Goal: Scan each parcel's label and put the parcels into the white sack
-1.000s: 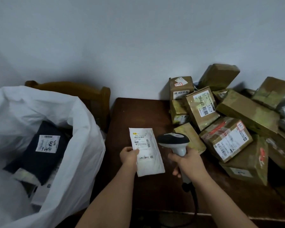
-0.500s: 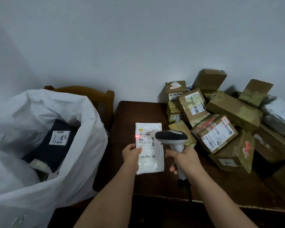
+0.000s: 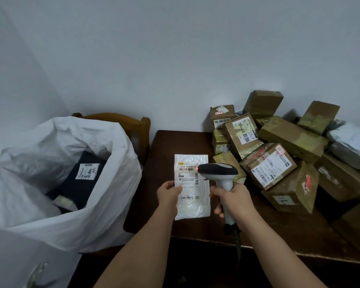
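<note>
Two forearms outstretched, left hand [image 3: 169, 192] pinching flat parcel [image 3: 192, 187], right hand [image 3: 231, 197] gripping scanner [image 3: 217, 170] (upright).

Dim, soft light; wide-angle edge distortion

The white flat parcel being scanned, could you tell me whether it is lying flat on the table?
No, the left hand holds the white flat parcel up by its left edge, facing the scanner gripped by the right hand.

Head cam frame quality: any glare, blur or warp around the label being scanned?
Head view: dim, flat light; wide-angle warp bends the table edge. White parcel shows plastic sheen low down, label legible but soft. Scanner tip glows red beside the barcode. Sack is bright, not blown out.
</note>
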